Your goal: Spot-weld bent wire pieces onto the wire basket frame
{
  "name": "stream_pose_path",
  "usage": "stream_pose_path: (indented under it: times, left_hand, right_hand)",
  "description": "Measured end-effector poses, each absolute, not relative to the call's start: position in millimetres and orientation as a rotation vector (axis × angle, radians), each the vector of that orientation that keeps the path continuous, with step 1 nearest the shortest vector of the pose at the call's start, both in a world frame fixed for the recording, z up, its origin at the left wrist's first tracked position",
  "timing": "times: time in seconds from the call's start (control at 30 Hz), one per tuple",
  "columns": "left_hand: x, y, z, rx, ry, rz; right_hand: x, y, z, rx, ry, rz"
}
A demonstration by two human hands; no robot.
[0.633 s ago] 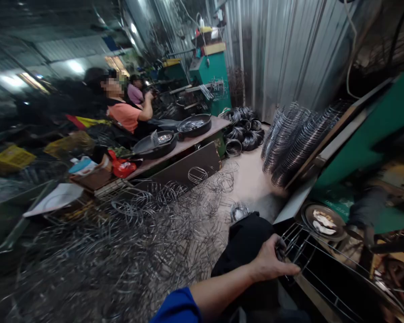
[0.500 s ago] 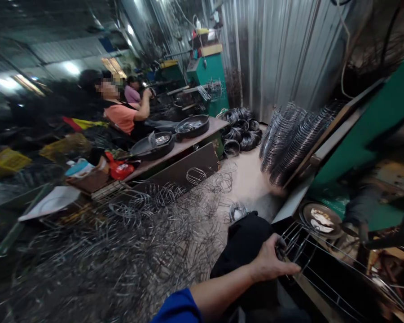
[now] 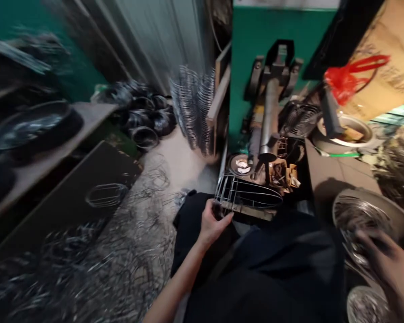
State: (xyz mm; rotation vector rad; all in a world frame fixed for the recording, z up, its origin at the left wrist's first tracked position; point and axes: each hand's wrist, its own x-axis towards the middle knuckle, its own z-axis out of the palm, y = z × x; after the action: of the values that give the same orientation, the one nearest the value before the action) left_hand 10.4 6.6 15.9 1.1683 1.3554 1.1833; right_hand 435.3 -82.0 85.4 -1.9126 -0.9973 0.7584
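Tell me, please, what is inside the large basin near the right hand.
The basin holds a tangle of thin metal pieces. The right hand hides some; what lies beneath them cannot be seen.

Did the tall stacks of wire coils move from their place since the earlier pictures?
No; the coil stacks still stand by the corrugated wall, left of the green machine.

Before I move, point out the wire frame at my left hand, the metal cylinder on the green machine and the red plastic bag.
Wire frame (image 3: 225,189): head view, thin bars at its left end.
Metal cylinder (image 3: 271,119): head view, middle of its barrel.
Red plastic bag (image 3: 344,86): head view, its bunched body.
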Motion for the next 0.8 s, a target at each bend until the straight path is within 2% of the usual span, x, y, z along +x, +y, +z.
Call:
stream_pose_path:
  times: [0.2,0.43,0.63,0.8]
  left_hand:
    - [8.7,2.7,11.7,1.225,1.451,1.208]
    - [10.9,7.0,8.8,1.304,1.598,1.18]
    - [22.9,7.6,8.7,1.368,1.591,1.161]
    - [26.8,6.1,13.9,1.419,1.593,1.156]
  right_hand:
    - [396.3,-27.4,65.1,-1.883,-1.434,1.008]
    - [362.3,-28.8,50.1,-1.829,-1.412,1.165]
    - [337.5,-3.5,50.0,-1.72,-1.345,1.092]
    - [318.6,21.5,77.8,-1.505,-1.709,1.017]
